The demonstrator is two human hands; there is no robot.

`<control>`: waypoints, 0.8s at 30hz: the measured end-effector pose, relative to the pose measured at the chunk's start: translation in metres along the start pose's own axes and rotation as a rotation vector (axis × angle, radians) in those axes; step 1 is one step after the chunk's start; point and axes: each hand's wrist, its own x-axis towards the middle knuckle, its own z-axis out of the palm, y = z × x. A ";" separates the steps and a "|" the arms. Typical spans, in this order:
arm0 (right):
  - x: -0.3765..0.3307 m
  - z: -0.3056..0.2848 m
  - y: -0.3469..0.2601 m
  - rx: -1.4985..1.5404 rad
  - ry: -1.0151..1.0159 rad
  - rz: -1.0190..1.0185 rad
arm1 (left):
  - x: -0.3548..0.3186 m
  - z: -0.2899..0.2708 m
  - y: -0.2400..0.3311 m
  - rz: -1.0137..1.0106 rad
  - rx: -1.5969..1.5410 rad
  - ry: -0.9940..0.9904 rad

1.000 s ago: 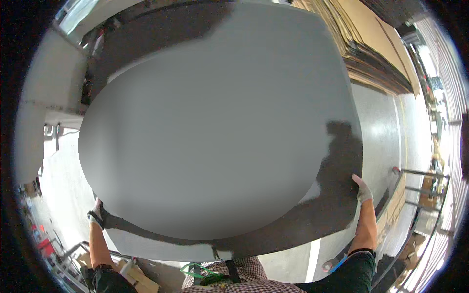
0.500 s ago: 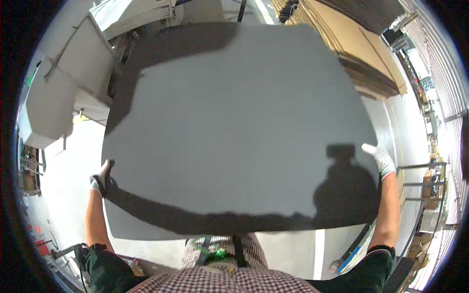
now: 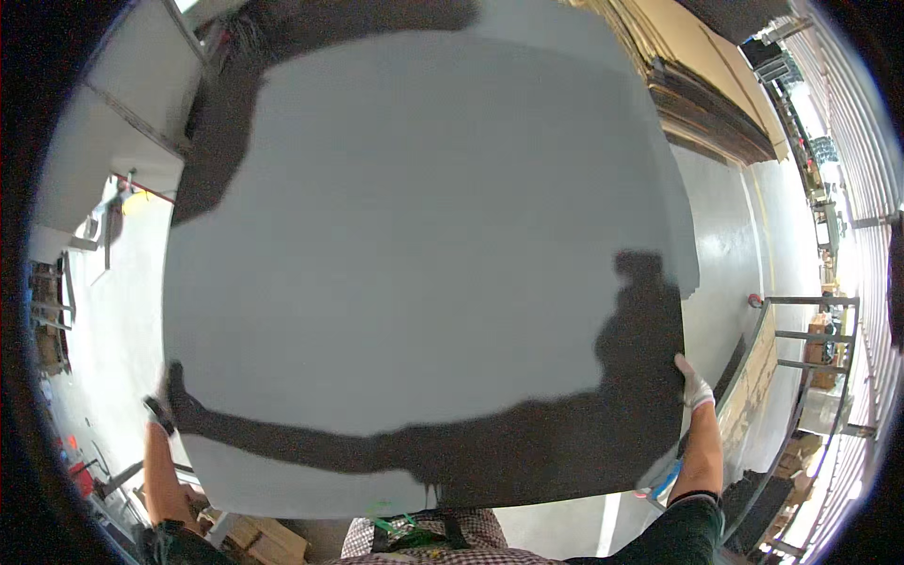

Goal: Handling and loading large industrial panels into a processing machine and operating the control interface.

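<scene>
A large flat grey sheet (image 3: 433,226) fills most of the view, its far edge running up past the top of the picture. My left hand (image 3: 161,412), with a dark band at the wrist, grips the sheet's left edge low down; its fingers are mostly hidden. On the opposite side my right hand (image 3: 695,384), in a whitish glove, closes on the right edge, thumb against the border and the other fingers out of sight underneath. Dark shadows of my arms and head fall across the near part of the sheet. A small step shows in the right edge above my right hand.
Stacked brown cardboard sheets (image 3: 720,89) lie at the far right. A big pale grey cabinet-like body (image 3: 122,132) stands at the far left. On the right is a metal-railed cart (image 3: 815,336). Cardboard boxes (image 3: 268,544) sit near my left side.
The sheet has shifted and looks larger, with its near edge lower and its far edge now cut off. Both hands sit lower and further left in view, still gripping the side edges.
</scene>
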 end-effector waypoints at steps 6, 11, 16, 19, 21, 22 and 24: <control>0.087 0.091 -0.028 0.091 -0.137 0.040 | 0.031 -0.008 0.009 0.462 0.947 -0.123; 0.091 0.050 -0.025 -0.036 -0.224 0.009 | -0.089 0.025 -0.099 0.380 1.155 -0.187; 0.015 0.055 -0.058 -0.068 -0.271 -0.141 | -0.153 -0.007 -0.087 0.429 1.272 -0.276; -0.088 0.071 -0.071 -0.252 -0.121 -0.618 | -0.222 -0.031 -0.131 0.543 1.283 -0.304; -0.092 0.044 -0.067 -0.290 -0.192 -0.726 | -0.252 -0.052 -0.153 0.730 1.265 -0.362; -0.095 0.030 -0.055 -0.341 -0.269 -0.801 | -0.276 -0.063 -0.180 0.785 1.252 -0.377; -0.189 0.059 -0.059 -0.193 -0.292 -0.656 | -0.302 -0.113 -0.195 0.934 1.245 -0.440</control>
